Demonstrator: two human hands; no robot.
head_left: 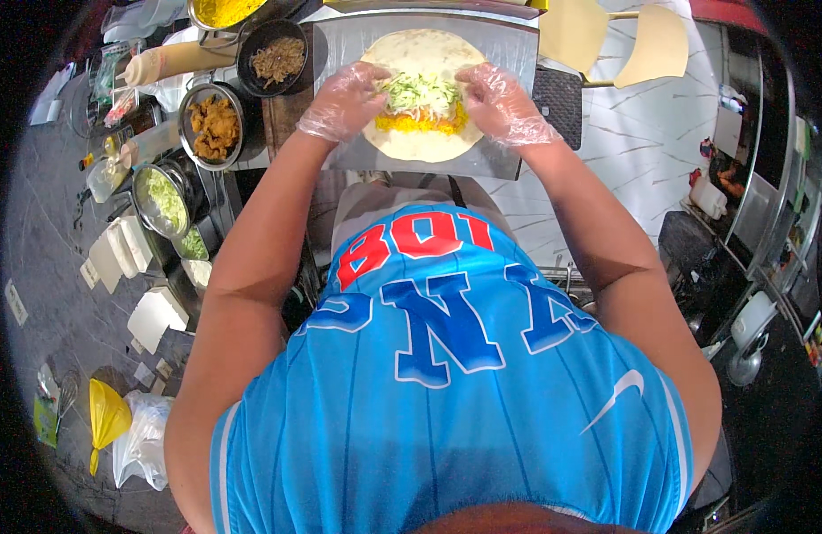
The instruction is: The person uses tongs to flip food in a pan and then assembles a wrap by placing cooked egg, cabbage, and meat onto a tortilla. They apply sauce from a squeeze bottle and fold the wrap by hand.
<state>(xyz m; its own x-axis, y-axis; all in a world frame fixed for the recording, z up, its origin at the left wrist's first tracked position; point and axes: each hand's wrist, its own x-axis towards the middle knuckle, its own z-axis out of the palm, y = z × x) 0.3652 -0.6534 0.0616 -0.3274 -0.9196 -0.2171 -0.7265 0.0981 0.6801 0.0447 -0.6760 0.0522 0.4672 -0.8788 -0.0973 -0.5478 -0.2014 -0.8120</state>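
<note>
Head view: my gloved left hand (pixel 353 100) and right hand (pixel 507 102) curl inward at either side of a round flatbread (pixel 423 50), its filling (pixel 420 103) lying between them, long axis running hand to hand, neither clearly nearer; I cannot tell whether they pinch the flatbread.

Flatbread (pixel 420 149): round, pale, faint light-brown patches; unrolled on a grey sheet (pixel 340 160), far and near portions bare. Whether the far edge is raised cannot be told. Filling forms a crosswise band over the middle. Shredded greens (pixel 420 92): pale to mid green, loosely heaped, far side of band. Yellow filling (pixel 409 126): grainy, along near side, touching the flatbread; orange patches between it and the greens.
</note>
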